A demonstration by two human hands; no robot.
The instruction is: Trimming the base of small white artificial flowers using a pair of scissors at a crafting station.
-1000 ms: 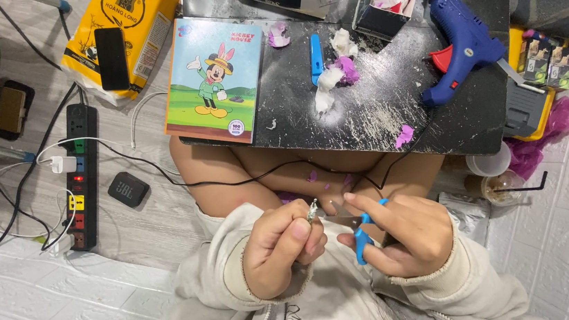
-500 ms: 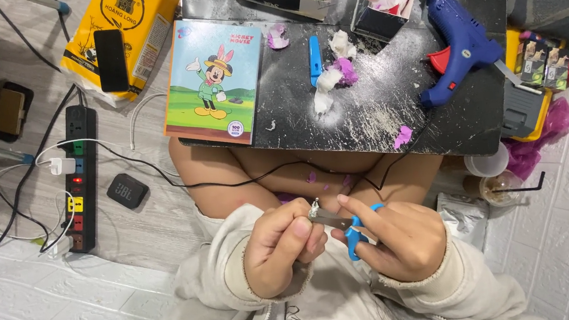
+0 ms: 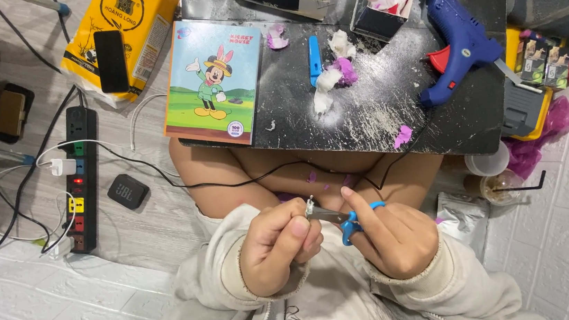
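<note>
- Right hand (image 3: 396, 239) grips blue-handled scissors (image 3: 346, 220), fingers through the loops, index finger laid along the blades.
- Left hand (image 3: 280, 254) pinched together around a small item at the scissor tip; can't tell what it is.
- Both hands over the lap, just below the black board (image 3: 377, 113).
- On the board: blue glue gun (image 3: 457, 42), cartoon booklet (image 3: 214, 83), purple scraps (image 3: 344, 71).
- Power strip (image 3: 81, 179) on the floor, left.

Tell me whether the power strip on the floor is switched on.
On. The black power strip shows a red light glowing near its middle, and a white charger is plugged into it.
</note>
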